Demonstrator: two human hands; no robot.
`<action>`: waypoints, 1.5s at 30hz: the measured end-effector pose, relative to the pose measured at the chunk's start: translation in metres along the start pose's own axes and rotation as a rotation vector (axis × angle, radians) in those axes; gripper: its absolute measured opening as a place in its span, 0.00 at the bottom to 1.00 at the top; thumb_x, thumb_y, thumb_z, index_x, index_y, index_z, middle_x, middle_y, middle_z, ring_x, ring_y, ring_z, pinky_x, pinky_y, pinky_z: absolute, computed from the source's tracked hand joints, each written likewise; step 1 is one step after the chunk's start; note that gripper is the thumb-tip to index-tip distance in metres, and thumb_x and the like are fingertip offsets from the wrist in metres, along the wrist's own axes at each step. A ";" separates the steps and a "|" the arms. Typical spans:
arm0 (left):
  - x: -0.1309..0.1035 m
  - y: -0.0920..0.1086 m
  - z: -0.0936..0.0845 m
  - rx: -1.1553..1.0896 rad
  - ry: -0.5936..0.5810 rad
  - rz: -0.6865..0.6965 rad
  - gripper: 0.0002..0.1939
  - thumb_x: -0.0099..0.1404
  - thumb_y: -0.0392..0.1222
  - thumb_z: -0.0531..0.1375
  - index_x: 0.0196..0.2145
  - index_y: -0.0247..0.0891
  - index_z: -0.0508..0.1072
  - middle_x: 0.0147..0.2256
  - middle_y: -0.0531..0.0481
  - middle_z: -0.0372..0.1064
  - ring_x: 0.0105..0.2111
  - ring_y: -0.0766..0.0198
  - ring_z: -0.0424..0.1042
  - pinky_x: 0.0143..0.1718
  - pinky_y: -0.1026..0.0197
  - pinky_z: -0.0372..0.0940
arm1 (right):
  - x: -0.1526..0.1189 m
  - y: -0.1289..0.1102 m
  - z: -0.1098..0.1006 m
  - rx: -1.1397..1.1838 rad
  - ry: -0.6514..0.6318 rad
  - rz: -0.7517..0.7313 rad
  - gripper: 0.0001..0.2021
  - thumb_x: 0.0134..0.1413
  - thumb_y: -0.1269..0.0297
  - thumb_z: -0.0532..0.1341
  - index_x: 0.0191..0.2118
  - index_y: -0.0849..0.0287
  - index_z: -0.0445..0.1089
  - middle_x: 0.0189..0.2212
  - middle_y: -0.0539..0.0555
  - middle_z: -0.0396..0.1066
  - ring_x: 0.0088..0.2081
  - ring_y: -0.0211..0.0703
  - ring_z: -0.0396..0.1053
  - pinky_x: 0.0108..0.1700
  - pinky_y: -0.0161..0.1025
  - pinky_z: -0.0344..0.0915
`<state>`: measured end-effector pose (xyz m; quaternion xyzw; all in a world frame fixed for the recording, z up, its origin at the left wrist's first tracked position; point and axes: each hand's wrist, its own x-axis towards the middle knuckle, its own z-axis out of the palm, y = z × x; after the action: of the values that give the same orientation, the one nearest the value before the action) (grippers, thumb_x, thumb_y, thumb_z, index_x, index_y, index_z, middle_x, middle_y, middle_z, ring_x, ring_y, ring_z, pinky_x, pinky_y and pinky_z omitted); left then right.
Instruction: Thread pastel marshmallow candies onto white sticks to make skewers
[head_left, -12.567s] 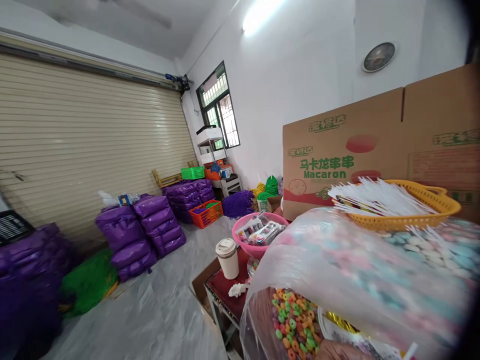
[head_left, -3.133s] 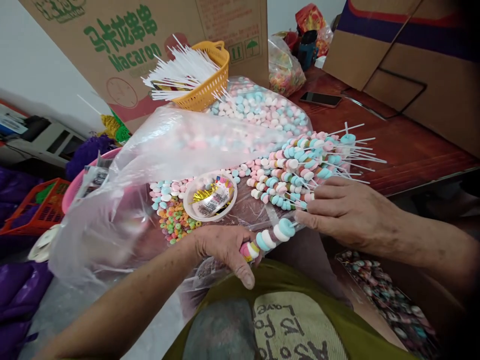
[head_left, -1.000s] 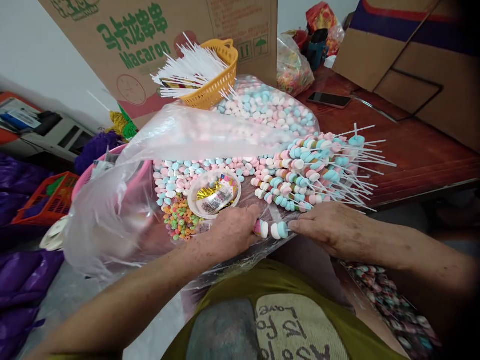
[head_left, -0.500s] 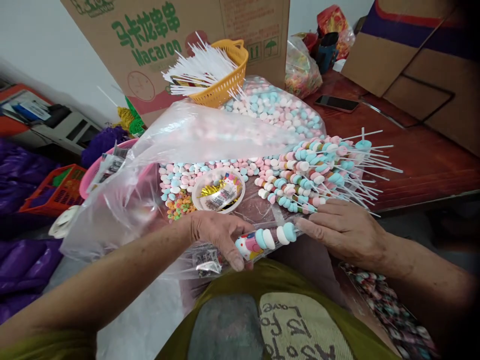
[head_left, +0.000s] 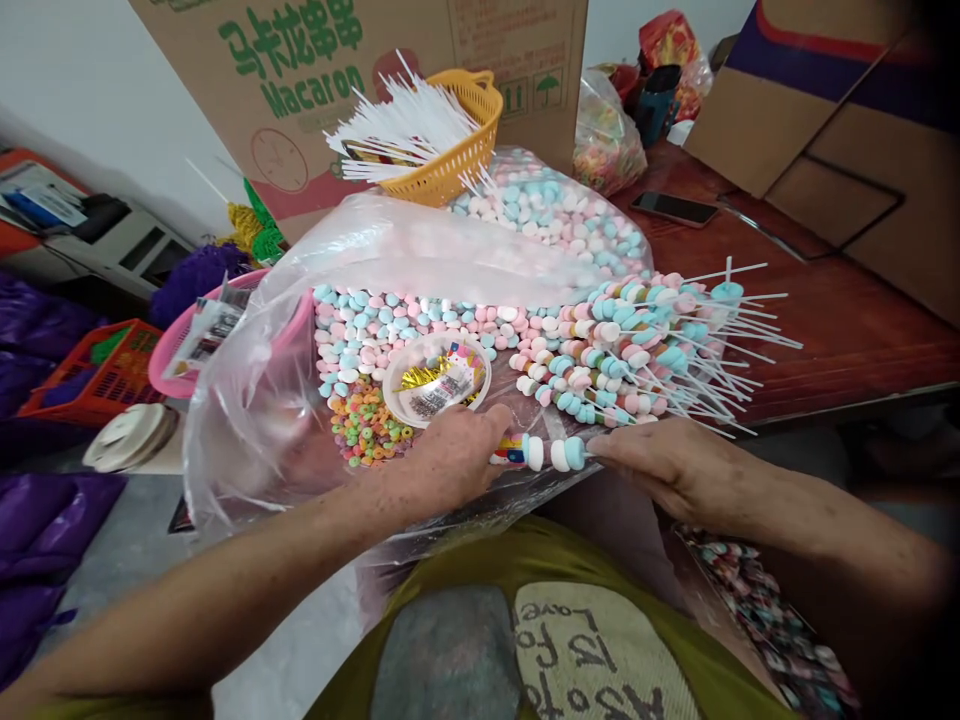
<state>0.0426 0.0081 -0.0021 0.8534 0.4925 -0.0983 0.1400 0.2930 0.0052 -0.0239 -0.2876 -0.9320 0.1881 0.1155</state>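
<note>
A marshmallow skewer (head_left: 559, 453) with white and blue pieces lies level between my hands, close above the plastic sheet. My left hand (head_left: 457, 455) is closed over its left end, back of the hand up. A colourful printed wrapper (head_left: 510, 450) shows beside these fingers; the rest of it is hidden under the hand. My right hand (head_left: 679, 465) pinches the white stick at the skewer's right end. Just behind it rests a pile of finished marshmallow skewers (head_left: 637, 340), sticks pointing right. A white bowl (head_left: 397, 395) with gold and printed wrappers stands beyond my left hand.
Loose marshmallows (head_left: 390, 325) and ring-shaped cereal (head_left: 367, 425) lie on the clear plastic bag (head_left: 247, 440). A yellow basket (head_left: 442, 180) of white sticks stands by a cardboard box (head_left: 300, 130). A phone (head_left: 675, 207) lies on the red table (head_left: 810, 330); a pink basin (head_left: 176, 365) is at left.
My left hand has moved up and turned over the skewer's left end, covering most of the wrapper. The skewer is more level and slightly higher. My right hand keeps its pinch on the stick.
</note>
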 end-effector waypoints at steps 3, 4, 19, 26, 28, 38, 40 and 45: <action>0.002 -0.003 0.004 0.102 0.140 0.133 0.10 0.60 0.43 0.56 0.37 0.35 0.66 0.32 0.43 0.71 0.35 0.53 0.70 0.40 0.52 0.60 | 0.003 0.000 -0.001 0.229 -0.087 0.083 0.12 0.60 0.68 0.48 0.30 0.60 0.66 0.23 0.49 0.66 0.25 0.35 0.62 0.26 0.31 0.53; 0.003 -0.004 0.004 0.135 0.167 0.164 0.08 0.60 0.41 0.55 0.36 0.35 0.66 0.31 0.43 0.71 0.35 0.53 0.70 0.42 0.51 0.59 | 0.004 -0.001 -0.002 0.274 -0.112 0.109 0.13 0.60 0.67 0.47 0.30 0.60 0.66 0.23 0.49 0.66 0.25 0.35 0.63 0.26 0.30 0.53; 0.030 0.009 0.005 -0.644 -0.056 0.105 0.25 0.47 0.49 0.66 0.42 0.37 0.67 0.39 0.50 0.69 0.40 0.58 0.68 0.37 0.62 0.62 | 0.030 -0.002 0.007 -0.353 0.167 -0.093 0.08 0.53 0.75 0.51 0.31 0.62 0.68 0.24 0.54 0.65 0.26 0.40 0.60 0.27 0.36 0.48; 0.030 0.014 0.008 -0.583 -0.107 0.129 0.19 0.51 0.42 0.63 0.41 0.36 0.67 0.36 0.47 0.70 0.37 0.56 0.69 0.38 0.58 0.63 | 0.044 -0.016 0.015 -0.082 0.086 -0.136 0.09 0.51 0.75 0.50 0.26 0.61 0.65 0.23 0.53 0.66 0.26 0.39 0.61 0.30 0.36 0.52; 0.029 0.015 0.006 -0.756 -0.086 0.137 0.26 0.50 0.40 0.64 0.46 0.36 0.65 0.41 0.45 0.70 0.41 0.56 0.69 0.42 0.57 0.63 | 0.048 -0.014 0.019 -0.034 0.011 -0.081 0.09 0.51 0.75 0.51 0.26 0.61 0.66 0.23 0.53 0.68 0.26 0.38 0.62 0.29 0.35 0.52; -0.017 -0.024 -0.001 -1.251 -0.376 0.165 0.16 0.65 0.51 0.52 0.40 0.34 0.66 0.37 0.47 0.69 0.35 0.65 0.70 0.38 0.62 0.62 | 0.032 0.006 -0.019 0.195 0.180 -0.085 0.13 0.63 0.66 0.47 0.36 0.60 0.67 0.27 0.52 0.69 0.30 0.35 0.64 0.32 0.31 0.57; -0.019 -0.015 0.014 -1.402 -0.382 0.122 0.17 0.65 0.54 0.50 0.37 0.35 0.63 0.29 0.51 0.67 0.23 0.70 0.67 0.28 0.65 0.61 | 0.037 0.003 -0.019 0.133 0.154 -0.104 0.14 0.63 0.65 0.47 0.33 0.61 0.67 0.26 0.52 0.67 0.29 0.36 0.63 0.32 0.32 0.56; -0.020 0.000 0.023 -1.473 -0.368 0.022 0.18 0.63 0.57 0.51 0.38 0.38 0.61 0.24 0.56 0.64 0.18 0.72 0.62 0.23 0.67 0.56 | 0.053 0.003 -0.012 0.083 0.023 -0.126 0.16 0.63 0.63 0.47 0.29 0.60 0.66 0.23 0.51 0.64 0.27 0.37 0.59 0.31 0.33 0.53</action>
<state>0.0317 -0.0156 -0.0180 0.5138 0.3911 0.1164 0.7546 0.2556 0.0410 -0.0089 -0.2256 -0.9382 0.2154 0.1497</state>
